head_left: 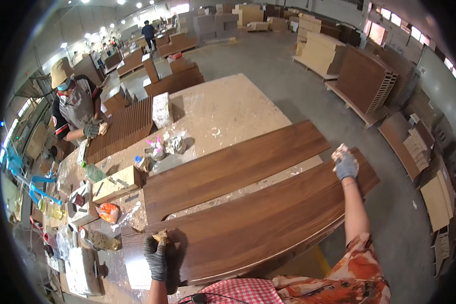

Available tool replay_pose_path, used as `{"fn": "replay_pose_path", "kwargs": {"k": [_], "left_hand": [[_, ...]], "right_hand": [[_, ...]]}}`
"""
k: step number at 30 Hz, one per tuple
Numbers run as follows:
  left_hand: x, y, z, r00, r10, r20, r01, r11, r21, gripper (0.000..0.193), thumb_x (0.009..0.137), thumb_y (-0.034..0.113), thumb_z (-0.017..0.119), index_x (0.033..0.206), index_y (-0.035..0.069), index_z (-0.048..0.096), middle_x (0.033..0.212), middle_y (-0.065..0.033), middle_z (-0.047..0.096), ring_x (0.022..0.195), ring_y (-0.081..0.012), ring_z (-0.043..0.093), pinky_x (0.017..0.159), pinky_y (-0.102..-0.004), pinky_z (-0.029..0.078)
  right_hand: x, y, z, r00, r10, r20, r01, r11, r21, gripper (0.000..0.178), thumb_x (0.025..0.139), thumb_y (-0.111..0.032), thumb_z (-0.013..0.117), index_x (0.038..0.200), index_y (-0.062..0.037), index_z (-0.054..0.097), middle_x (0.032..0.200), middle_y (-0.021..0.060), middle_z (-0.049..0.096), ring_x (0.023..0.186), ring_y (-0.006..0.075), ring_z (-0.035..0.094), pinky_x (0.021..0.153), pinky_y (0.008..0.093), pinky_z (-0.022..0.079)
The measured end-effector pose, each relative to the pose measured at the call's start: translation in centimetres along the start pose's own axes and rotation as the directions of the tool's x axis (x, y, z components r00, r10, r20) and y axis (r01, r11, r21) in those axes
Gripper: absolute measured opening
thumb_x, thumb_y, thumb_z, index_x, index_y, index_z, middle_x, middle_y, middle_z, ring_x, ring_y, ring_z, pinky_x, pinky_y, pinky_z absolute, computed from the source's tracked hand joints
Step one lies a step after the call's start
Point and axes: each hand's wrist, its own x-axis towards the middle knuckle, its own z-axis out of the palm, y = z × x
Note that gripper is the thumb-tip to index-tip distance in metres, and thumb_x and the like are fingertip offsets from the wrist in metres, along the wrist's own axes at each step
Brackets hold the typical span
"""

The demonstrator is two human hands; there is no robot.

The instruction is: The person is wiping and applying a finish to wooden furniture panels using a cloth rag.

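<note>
A long dark brown wood-grain board (pixel 268 213) lies across the near side of the worktable. My right hand (pixel 346 167), in a grey glove, is closed on a crumpled pale rag (pixel 341 151) at the board's right end. At the left end is my left hand (pixel 156 257), also grey-gloved, its fingers bent together around a small tan bit that I cannot make out. A dark shadow falls on the board beside it. Behind lies a second brown board (pixel 238 162), with a strip of tabletop showing between the two.
A yellowish block (pixel 117 185), an orange-and-white packet (pixel 108 213), a jar (pixel 100 239) and a green bottle (pixel 92 172) crowd the left side. Across the table (pixel 228 109), a person (pixel 78 104) handles a row of brown panels (pixel 124 126). Stacked panels (pixel 362 81) stand on pallets at right.
</note>
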Motion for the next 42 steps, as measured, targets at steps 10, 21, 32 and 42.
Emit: {"fn": "replay_pose_path", "kwargs": {"k": [10,21,32,42], "left_hand": [[-0.4,1.0,0.7,0.982,0.048,-0.182,-0.015,0.984,0.179,0.026,0.090,0.011,0.067,0.111,0.001,0.057,0.103,-0.0059,0.064,0.091,-0.0134,0.058,0.083,-0.0274,0.048],[-0.7,0.9,-0.5,0.972,0.105,-0.210,-0.091,0.993,0.076,0.024,0.094,0.020,0.061,0.109,0.002,0.062,0.101,-0.0038,0.064,0.092,-0.0129,0.057,0.085,-0.0287,0.046],[-6.7,-2.0,-14.1,0.841,0.084,-0.534,-0.184,0.974,-0.136,0.027,0.096,0.028,0.060,0.110,0.006,0.064,0.098,-0.0025,0.065,0.086,-0.0123,0.060,0.074,-0.0276,0.048],[-11.5,-7.4,-27.7,0.747,-0.176,-0.641,0.075,0.980,-0.182,0.019,0.091,0.027,0.064,0.100,0.011,0.065,0.077,-0.0020,0.064,0.061,-0.0124,0.059,0.055,-0.0246,0.048]], "right_hand": [[10.0,8.0,3.3,0.987,0.158,0.026,-0.159,0.943,0.294,0.045,0.095,-0.043,0.051,0.134,-0.0190,0.054,0.130,0.0090,0.058,0.116,0.0253,0.058,0.098,0.0385,0.046],[-3.0,-2.0,0.2,0.972,-0.171,-0.159,0.203,0.955,0.216,0.041,0.090,-0.029,0.059,0.125,-0.0080,0.060,0.128,0.0121,0.058,0.118,0.0260,0.054,0.103,0.0343,0.042],[-29.1,-23.6,-3.8,0.686,-0.686,-0.243,0.725,0.617,0.306,0.053,0.090,-0.038,0.053,0.129,-0.0028,0.051,0.134,0.0206,0.050,0.128,0.0346,0.042,0.113,0.0456,0.026],[-46.5,-34.0,-6.2,0.258,-0.919,-0.299,0.876,0.092,0.473,0.055,0.086,-0.034,0.059,0.128,0.0005,0.053,0.132,0.0206,0.052,0.128,0.0353,0.043,0.113,0.0472,0.025]]}}
